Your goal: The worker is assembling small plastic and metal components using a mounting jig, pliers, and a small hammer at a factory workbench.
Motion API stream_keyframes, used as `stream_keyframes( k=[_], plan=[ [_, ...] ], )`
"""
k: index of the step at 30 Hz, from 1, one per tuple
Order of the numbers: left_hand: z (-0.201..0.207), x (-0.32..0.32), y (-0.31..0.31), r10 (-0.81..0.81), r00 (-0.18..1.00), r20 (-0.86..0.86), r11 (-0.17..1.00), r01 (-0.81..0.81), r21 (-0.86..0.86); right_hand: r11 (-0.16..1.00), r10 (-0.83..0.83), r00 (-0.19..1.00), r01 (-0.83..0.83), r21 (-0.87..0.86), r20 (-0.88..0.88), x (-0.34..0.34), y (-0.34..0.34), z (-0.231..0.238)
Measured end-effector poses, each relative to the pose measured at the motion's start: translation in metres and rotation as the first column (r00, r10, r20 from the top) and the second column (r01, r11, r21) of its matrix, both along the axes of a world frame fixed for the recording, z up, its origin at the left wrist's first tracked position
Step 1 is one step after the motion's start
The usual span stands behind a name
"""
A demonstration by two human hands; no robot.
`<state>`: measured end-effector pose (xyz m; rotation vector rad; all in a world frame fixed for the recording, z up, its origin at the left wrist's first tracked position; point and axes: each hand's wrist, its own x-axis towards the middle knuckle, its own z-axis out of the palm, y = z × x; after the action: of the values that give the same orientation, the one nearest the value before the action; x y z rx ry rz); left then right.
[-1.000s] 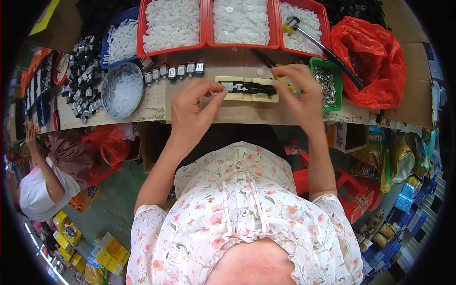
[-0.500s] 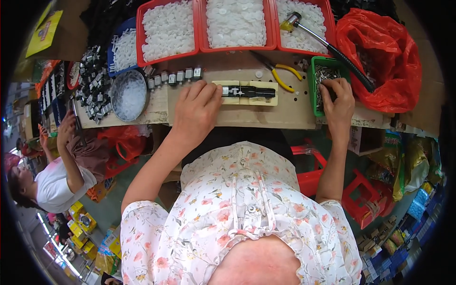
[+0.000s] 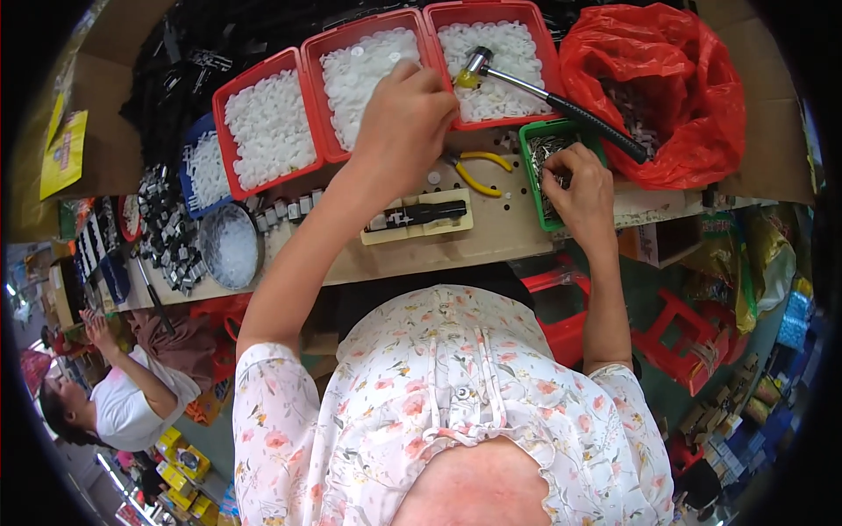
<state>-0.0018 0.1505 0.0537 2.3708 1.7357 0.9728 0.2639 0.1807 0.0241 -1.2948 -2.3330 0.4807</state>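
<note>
My left hand (image 3: 405,123) reaches over the middle red bin (image 3: 326,131). Its fingers are bent together at the small white plastic discs (image 3: 364,66); whatever they pinch is hidden. At the right, my right hand (image 3: 582,195) dips its closed fingertips into a green tray (image 3: 537,167) of thin metal pins (image 3: 545,147), and I cannot see what is between them. On the table between my arms lies a cream fixture block (image 3: 419,230), with a long black part (image 3: 438,211) and a pale metal piece set in its groove.
Yellow-handled pliers (image 3: 481,175) lie behind the block. A hammer (image 3: 561,101) rests across the right red bin and a red plastic bag (image 3: 702,96). A metal bowl (image 3: 254,254) of white pieces and several small metal-and-black parts (image 3: 171,237) are at left. Another person (image 3: 132,394) sits far left.
My left hand has left the fixture block and moved forward to the middle red bin. My right hand stays at the green tray. The whole view has shifted and turned a little.
</note>
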Motion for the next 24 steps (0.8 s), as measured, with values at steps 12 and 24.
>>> stream_keyframes(
  k=[12,24],
  plan=[
    [-0.014,0.021,0.058,-0.131,0.918,-0.375,0.991,0.121,-0.049,0.986,-0.107,0.977,0.081,-0.142,-0.183,0.0,-0.003,0.008],
    [0.002,0.025,-0.012,0.32,0.558,0.765,0.822,0.237,-0.517,0.979,-0.037,0.756,-0.105,-0.177,-0.654,-0.037,-0.013,0.025]
  ],
)
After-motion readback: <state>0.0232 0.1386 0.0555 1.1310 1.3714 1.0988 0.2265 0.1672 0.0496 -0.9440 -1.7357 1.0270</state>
